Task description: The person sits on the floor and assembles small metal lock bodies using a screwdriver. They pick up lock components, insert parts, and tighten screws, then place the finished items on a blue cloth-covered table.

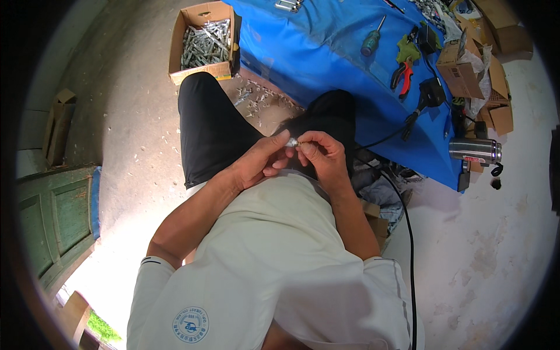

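Note:
In front of my lap both hands meet around a small silvery metal fitting (291, 142). My left hand (265, 156) pinches one end of it between thumb and fingers. At its other end the thumb and fingertips of my right hand (324, 156) are closed on it. Its exact kind is partly hidden by the fingers. Past my left knee, a cardboard box (201, 74) on the floor holds many slim silvery metal pieces (205, 44).
On the blue-covered table (326, 67) lie a screwdriver (371, 39), red-handled pliers (402, 77) and a black plug with cable (430, 94). A steel flask (475, 150) is at its right edge. Small bits (259, 102) litter the floor between my legs. A black cable (410, 233) runs down my right side.

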`<state>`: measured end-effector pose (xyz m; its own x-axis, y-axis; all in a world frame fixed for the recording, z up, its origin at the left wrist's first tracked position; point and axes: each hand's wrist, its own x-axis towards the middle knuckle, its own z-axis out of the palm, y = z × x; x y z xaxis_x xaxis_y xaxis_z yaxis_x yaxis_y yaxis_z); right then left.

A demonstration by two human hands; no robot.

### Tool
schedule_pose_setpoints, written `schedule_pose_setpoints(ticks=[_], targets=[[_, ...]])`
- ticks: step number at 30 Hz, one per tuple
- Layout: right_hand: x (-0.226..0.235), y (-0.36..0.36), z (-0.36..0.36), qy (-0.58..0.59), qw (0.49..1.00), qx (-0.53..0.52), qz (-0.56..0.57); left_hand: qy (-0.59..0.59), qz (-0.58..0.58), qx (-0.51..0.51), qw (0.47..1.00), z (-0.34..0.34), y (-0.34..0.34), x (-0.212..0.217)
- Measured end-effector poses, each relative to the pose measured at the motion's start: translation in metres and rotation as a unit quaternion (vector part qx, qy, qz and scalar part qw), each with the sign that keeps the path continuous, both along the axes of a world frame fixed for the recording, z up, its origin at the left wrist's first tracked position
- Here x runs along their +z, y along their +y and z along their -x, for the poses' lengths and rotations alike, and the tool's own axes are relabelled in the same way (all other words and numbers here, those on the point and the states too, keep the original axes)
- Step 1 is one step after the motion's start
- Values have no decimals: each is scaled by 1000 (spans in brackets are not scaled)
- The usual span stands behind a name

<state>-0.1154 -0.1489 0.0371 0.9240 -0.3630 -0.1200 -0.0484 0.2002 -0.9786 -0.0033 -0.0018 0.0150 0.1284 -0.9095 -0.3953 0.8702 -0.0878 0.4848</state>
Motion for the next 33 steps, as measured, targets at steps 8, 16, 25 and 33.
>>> schedule_pose_setpoints(ticks=[8, 16, 25, 33], targets=[[6, 5, -2, 21, 997, -37, -66, 42, 3, -5, 999, -4, 5, -7], [15, 6, -1, 94, 990, -28, -99, 26, 25, 11, 999, -2, 3, 0], [18, 5, -3, 105, 988, -46, -102, -24, 0, -24, 999, -3, 1, -2], [7, -3, 0, 70, 996, -13, -56, 14, -40, -10, 999, -4, 2, -6]])
